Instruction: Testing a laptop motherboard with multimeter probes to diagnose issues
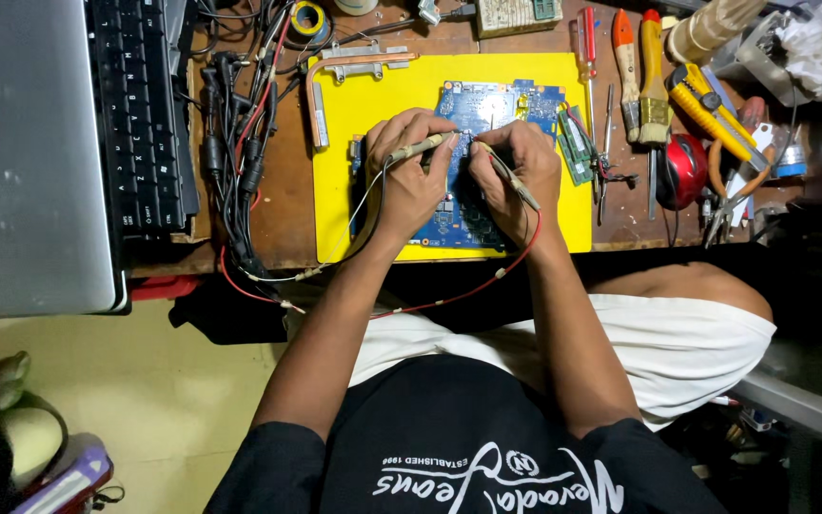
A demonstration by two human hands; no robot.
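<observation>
Blue circuit board (487, 109) lies flat on a yellow mat (354, 114), which rests on a brown wooden table (287, 209). Seen from a head camera looking down, 2 bare hands meet over the middle of the board. The left hand (409, 162) is closed around a slim probe (419, 148), held like a pen, with the tip pointing right toward the board. The right hand (516, 167) is closed around a second probe (511, 178), angled so its tip points up and left toward the first. The 2 tips sit close together on the board, though the exact contact spot is too small to make out. A dark lead (373, 214) trails from the left probe, and a red lead (468, 290) loops from the right probe back under the forearms.

Left of the mat lies a tangle of black and red cables (240, 143), and beyond it a black keyboard (135, 114) beside a grey laptop lid (26, 152). A copper heat pipe (335, 69) rests on the mat's upper left corner. Right of the mat are a red-handled screwdriver (587, 38), a brush (654, 86), a yellow utility knife (711, 114) and small green memory modules (575, 152), just beside the board's right edge.
</observation>
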